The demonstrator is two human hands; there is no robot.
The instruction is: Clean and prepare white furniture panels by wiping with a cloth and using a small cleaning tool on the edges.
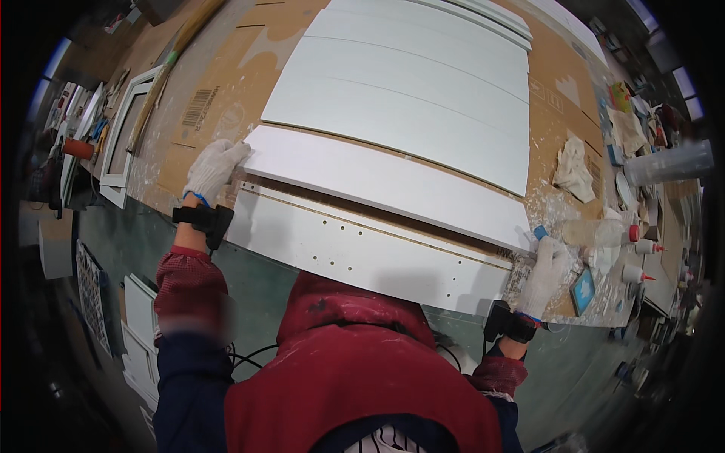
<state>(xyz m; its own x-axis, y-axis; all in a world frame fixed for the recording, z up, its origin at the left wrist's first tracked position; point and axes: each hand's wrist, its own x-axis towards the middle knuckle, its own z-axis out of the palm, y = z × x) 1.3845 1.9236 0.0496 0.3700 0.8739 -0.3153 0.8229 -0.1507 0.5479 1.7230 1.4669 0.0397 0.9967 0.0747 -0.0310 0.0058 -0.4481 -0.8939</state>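
A long narrow white board [385, 181] lies crosswise in front of me, its right end lower in the picture. My left hand [214, 167], in a white knit glove, has its fingers closed on the board's left end. By the right end, my gloved right hand [548, 264] holds a small blue piece [540, 232] at its fingertips; what kind it is I cannot make out. Nearer to me lies a white panel [362, 245] with several drilled holes, a dark gap between it and the board. Beyond, wide white panels [408, 83] lie side by side.
Cardboard [215, 98] covers the worktable. On the right are a crumpled cloth glove [574, 170], a blue square pad [583, 292], glue bottles with red tips [636, 273] and a clear plastic container [671, 162]. A white frame [121, 143] and a long wooden stick [162, 83] lie left.
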